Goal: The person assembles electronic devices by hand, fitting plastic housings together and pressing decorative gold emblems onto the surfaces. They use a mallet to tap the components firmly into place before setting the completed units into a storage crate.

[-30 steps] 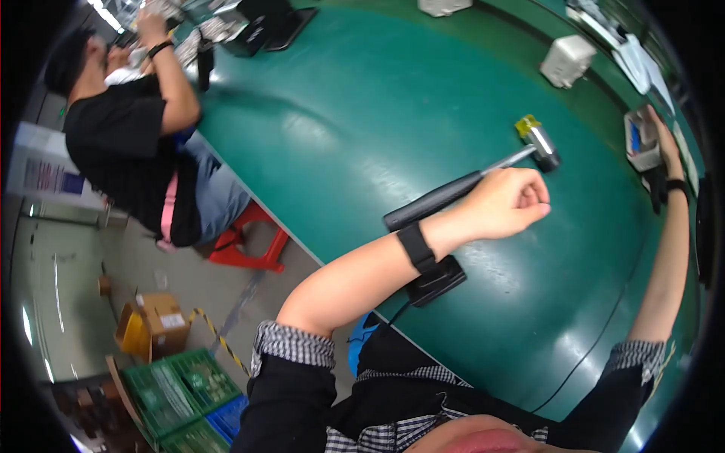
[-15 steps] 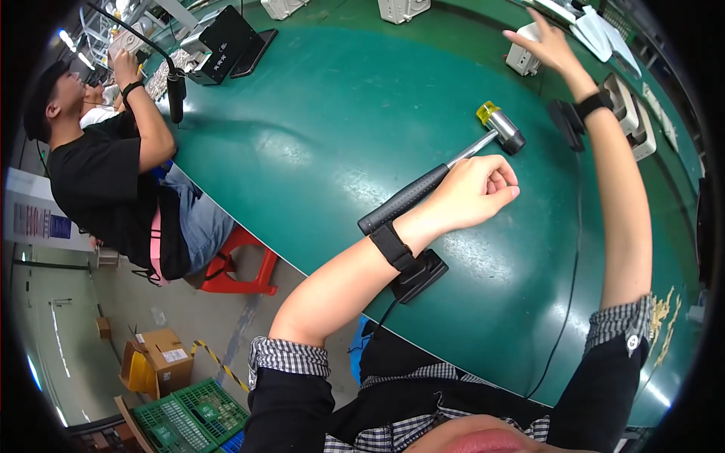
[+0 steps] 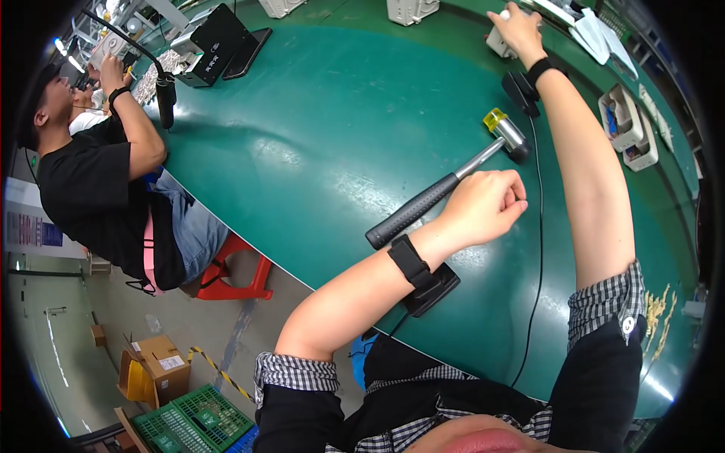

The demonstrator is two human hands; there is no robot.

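At the far right of the table, my right hand (image 3: 519,32) reaches over a white plastic housing (image 3: 499,43), its fingers closed around the top. Part of the housing is hidden behind the hand. My left hand (image 3: 489,202) is held over the table with curled fingers, the thumb close to the index finger. What lies inside those fingers, if anything, is hidden. Just beyond it lies a mallet (image 3: 445,189) with a black grip, a metal shaft, and a head with one yellow and one black face. Black straps with dark boxes circle both my wrists.
Two white bins (image 3: 621,117) stand to the right of my right forearm. A black cable (image 3: 538,264) runs down the green table (image 3: 317,106). Another white housing (image 3: 411,9) sits at the far edge. A co-worker (image 3: 91,181) sits at left near a black device (image 3: 215,45).
My right hand has moved left and away from me, from open fingers beside the white housing to closing on it. My left hand has shifted slightly right. The mallet stays on the table.
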